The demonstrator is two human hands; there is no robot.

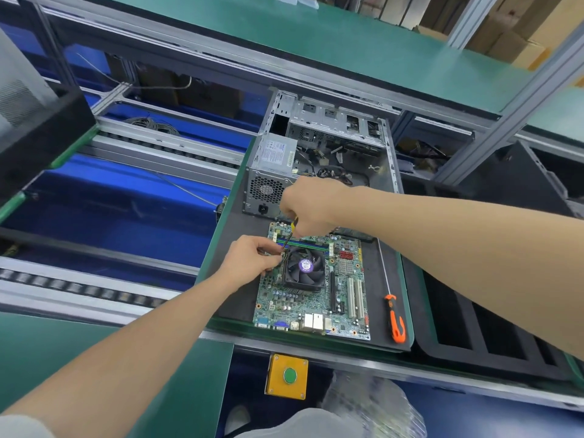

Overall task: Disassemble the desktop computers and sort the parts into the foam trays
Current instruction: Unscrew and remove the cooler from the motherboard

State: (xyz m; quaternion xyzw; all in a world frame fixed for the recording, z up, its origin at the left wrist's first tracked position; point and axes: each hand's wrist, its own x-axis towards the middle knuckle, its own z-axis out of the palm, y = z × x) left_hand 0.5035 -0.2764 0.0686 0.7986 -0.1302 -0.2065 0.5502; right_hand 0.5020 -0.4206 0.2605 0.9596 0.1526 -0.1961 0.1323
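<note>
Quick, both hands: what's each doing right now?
Left hand: fingers curled at a corner of the CPU cooler; grip cannot be told.
Right hand: closed, holding a screwdriver.

1 wide-angle head-worn camera is looking forward and steeply down, hovering close above the motherboard (313,292) on the black mat (238,224).

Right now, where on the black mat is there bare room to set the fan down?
Bare mat lies left of the motherboard, before the case, and in a narrow strip between motherboard and orange screwdriver. Crowded at the fan: left hand and right hand, gripping a yellow screwdriver, meet there.
</note>
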